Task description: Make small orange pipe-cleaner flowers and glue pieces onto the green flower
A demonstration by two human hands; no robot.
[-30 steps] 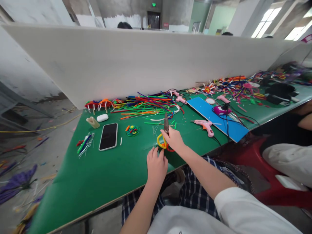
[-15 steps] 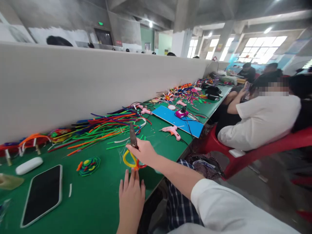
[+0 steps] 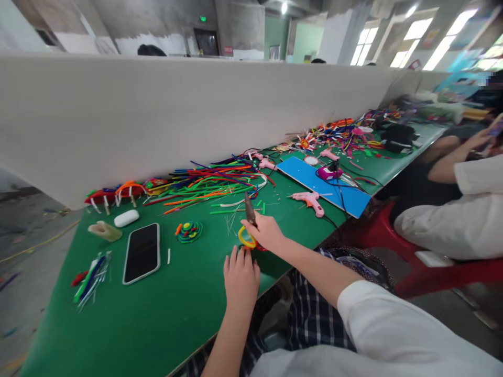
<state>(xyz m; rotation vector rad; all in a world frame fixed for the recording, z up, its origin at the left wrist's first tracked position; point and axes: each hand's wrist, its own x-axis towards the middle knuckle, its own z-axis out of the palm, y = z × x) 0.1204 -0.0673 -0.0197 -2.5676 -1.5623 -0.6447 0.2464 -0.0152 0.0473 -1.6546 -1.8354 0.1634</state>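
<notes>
My right hand [image 3: 267, 230] is closed around a pair of scissors [image 3: 250, 210], whose dark metal blades point up and away from me. The yellow loop [image 3: 245, 238] of their handles shows below the fist, and a bit of red shows beside it, mostly covered. My left hand [image 3: 241, 275] lies palm down on the green table with its fingers stretched out. Its fingertips touch a small orange piece by the loop; what lies under them is hidden. To the left sits a round coil [image 3: 189, 231] of green, yellow and blue pipe cleaners.
Pipe cleaners [image 3: 212, 183] are heaped along the white partition [image 3: 188, 110]. A pink glue gun [image 3: 310, 201] lies right of my hands, near a blue board [image 3: 302, 170]. A phone [image 3: 142, 254] and white case [image 3: 126, 218] lie left. Another person [image 3: 451, 220] sits at right.
The view has swung left, so the table's left end and the floor beyond now show. Both hands stay at the scissors, with little visible change in their hold.
</notes>
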